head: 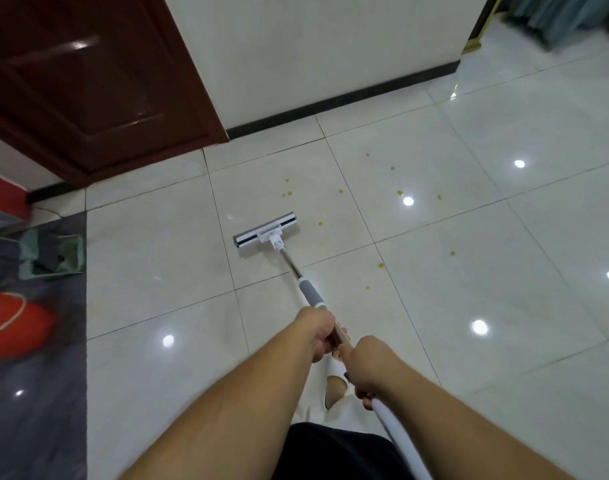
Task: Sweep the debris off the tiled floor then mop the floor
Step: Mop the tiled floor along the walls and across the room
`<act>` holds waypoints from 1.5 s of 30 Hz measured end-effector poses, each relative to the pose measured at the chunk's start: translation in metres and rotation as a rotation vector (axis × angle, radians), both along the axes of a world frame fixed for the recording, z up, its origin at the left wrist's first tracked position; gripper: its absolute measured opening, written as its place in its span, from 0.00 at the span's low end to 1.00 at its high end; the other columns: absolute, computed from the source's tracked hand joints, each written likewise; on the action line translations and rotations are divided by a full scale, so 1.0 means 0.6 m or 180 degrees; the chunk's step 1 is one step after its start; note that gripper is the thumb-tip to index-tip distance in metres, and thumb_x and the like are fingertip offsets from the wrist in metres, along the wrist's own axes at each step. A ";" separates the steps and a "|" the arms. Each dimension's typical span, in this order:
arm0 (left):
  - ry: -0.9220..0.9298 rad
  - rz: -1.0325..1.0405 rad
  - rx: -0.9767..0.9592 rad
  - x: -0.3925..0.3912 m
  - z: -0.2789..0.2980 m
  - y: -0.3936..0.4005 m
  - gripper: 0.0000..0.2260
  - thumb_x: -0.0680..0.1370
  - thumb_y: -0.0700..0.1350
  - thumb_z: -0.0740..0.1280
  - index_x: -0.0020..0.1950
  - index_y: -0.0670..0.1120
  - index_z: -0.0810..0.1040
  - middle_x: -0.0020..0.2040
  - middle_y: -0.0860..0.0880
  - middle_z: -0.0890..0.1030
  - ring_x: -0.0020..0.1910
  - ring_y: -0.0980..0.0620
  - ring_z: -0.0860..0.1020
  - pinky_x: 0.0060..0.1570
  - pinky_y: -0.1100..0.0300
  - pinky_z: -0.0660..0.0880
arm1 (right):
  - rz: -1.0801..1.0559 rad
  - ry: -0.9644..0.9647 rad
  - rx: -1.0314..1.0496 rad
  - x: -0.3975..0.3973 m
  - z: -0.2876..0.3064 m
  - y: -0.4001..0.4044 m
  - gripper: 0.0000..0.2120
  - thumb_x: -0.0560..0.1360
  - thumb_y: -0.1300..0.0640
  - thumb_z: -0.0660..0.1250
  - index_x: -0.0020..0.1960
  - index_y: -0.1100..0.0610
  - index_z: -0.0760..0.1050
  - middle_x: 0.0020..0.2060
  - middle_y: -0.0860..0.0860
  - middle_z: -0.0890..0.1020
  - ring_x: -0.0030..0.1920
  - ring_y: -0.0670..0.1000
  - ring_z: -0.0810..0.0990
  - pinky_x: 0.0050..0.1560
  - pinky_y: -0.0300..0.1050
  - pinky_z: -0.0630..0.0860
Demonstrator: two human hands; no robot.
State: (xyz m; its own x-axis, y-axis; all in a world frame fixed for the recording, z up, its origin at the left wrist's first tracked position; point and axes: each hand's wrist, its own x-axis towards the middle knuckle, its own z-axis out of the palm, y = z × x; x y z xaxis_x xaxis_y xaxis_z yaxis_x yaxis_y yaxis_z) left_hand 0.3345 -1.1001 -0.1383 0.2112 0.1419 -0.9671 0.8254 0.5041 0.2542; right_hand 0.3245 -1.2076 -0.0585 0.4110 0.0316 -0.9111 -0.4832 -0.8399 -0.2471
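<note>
While you gripped the mop handle [308, 292] with your left hand [318, 336] forward and your right hand [365, 367] behind it, the mop head [265, 231] lay flat on the tiled floor [469, 271]. Yellow debris specks [319, 223] remained scattered beyond and to its right, so sweeping appeared incomplete. A dustpan [52, 252] and red bucket [15, 322] sat on the grey mat [36, 393] at left, clear of the path.

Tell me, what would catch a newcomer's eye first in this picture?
Probably the mop at the centre, its flat head on the glossy tiles, with the left hand and right hand both gripping its pole. Next, the yellow specks scattered on the floor right of the mop head. At far left, a red bucket and a green dustpan sit on a dark mat.
</note>
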 end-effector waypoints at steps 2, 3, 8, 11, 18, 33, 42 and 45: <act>-0.0008 -0.0132 0.0008 -0.044 -0.009 -0.030 0.09 0.84 0.40 0.54 0.56 0.37 0.71 0.38 0.43 0.77 0.38 0.45 0.79 0.47 0.49 0.83 | -0.0070 0.0023 -0.0061 -0.050 -0.002 -0.029 0.14 0.84 0.53 0.57 0.46 0.61 0.73 0.34 0.60 0.80 0.20 0.53 0.71 0.23 0.38 0.69; 0.0023 -0.0200 -0.0065 -0.075 -0.016 -0.046 0.09 0.84 0.40 0.55 0.57 0.36 0.71 0.38 0.43 0.77 0.37 0.45 0.80 0.47 0.50 0.83 | -0.0083 0.0008 -0.0088 -0.080 -0.003 -0.043 0.13 0.84 0.53 0.57 0.44 0.59 0.71 0.31 0.59 0.78 0.20 0.53 0.70 0.21 0.37 0.67; -0.0010 -0.0407 -0.0010 -0.224 -0.057 -0.114 0.09 0.83 0.39 0.59 0.61 0.37 0.72 0.48 0.40 0.83 0.42 0.45 0.85 0.38 0.51 0.84 | -0.0185 -0.0005 -0.0234 -0.240 -0.018 -0.112 0.15 0.84 0.52 0.58 0.43 0.60 0.69 0.30 0.57 0.75 0.22 0.53 0.71 0.22 0.38 0.69; -0.0029 -0.0472 -0.0123 -0.313 -0.060 -0.159 0.12 0.83 0.40 0.63 0.66 0.37 0.72 0.48 0.41 0.82 0.37 0.47 0.82 0.30 0.55 0.80 | -0.0159 -0.0054 -0.0190 -0.335 -0.013 -0.154 0.18 0.84 0.50 0.58 0.42 0.61 0.70 0.29 0.58 0.75 0.21 0.54 0.72 0.23 0.40 0.70; 0.0148 -0.0686 -0.0330 -0.463 -0.035 -0.283 0.11 0.84 0.39 0.56 0.63 0.37 0.70 0.44 0.40 0.82 0.43 0.43 0.84 0.43 0.48 0.84 | -0.0238 -0.0022 -0.0307 -0.493 0.000 -0.278 0.16 0.84 0.50 0.58 0.45 0.60 0.71 0.31 0.57 0.76 0.21 0.53 0.73 0.24 0.41 0.71; 0.0156 -0.0875 -0.0086 -0.583 -0.066 -0.569 0.15 0.84 0.41 0.53 0.67 0.37 0.69 0.45 0.40 0.77 0.35 0.45 0.79 0.29 0.56 0.80 | -0.0315 0.0203 -0.0426 -0.614 -0.064 -0.548 0.12 0.83 0.52 0.62 0.47 0.61 0.73 0.39 0.58 0.79 0.37 0.58 0.77 0.38 0.47 0.76; 0.0221 -0.0736 0.0091 -0.589 -0.061 -0.654 0.13 0.83 0.37 0.52 0.65 0.37 0.70 0.37 0.42 0.77 0.32 0.47 0.78 0.30 0.56 0.79 | -0.1304 0.1021 -0.0392 -0.621 -0.075 -0.638 0.20 0.82 0.48 0.59 0.44 0.64 0.75 0.28 0.58 0.77 0.22 0.54 0.73 0.28 0.42 0.74; 0.0241 -0.0586 0.0108 -0.577 -0.060 -0.658 0.13 0.83 0.39 0.54 0.65 0.38 0.71 0.37 0.42 0.78 0.31 0.47 0.78 0.30 0.57 0.80 | -0.0696 0.0563 -0.0544 -0.622 -0.074 -0.644 0.23 0.83 0.45 0.58 0.39 0.63 0.72 0.19 0.55 0.74 0.19 0.54 0.74 0.30 0.45 0.76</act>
State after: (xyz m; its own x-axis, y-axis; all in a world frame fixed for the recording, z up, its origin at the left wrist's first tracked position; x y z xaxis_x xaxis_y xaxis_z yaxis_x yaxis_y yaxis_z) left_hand -0.0116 -1.4947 -0.1744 0.1634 0.1403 -0.9765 0.9202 0.3352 0.2022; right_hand -0.0486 -1.5943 -0.1028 0.2261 -0.1994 -0.9535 -0.6795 -0.7336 -0.0077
